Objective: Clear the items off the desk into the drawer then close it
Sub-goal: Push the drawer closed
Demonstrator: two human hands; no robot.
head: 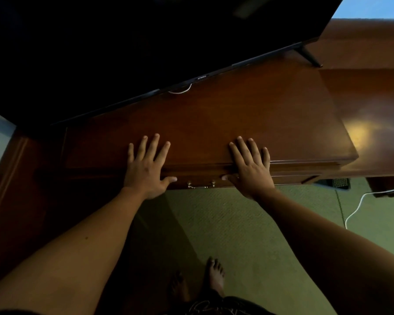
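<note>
Left hand [146, 171]: lying flat and spread on the front edge of the desk [248, 114], fingers apart, holding nothing; the thumb is hooking down over the drawer [200, 178] front, probably pressing it home.
Right hand [251, 172]: mirroring it, palm down, fingers splayed, gripping nothing; its thumb is touching the drawer front just beside the handle [201, 185].
Drawer: sitting under the desk edge between the 2 hands, looking shut or very nearly shut; the dim light is making the seam hard to judge.
Desk: showing no loose items on the visible top, so the clearing appears done.
Television [146, 42]: standing at the back, covering much of the rear surface.
Hidden: the drawer's contents, and whatever is lying behind the screen.
</note>
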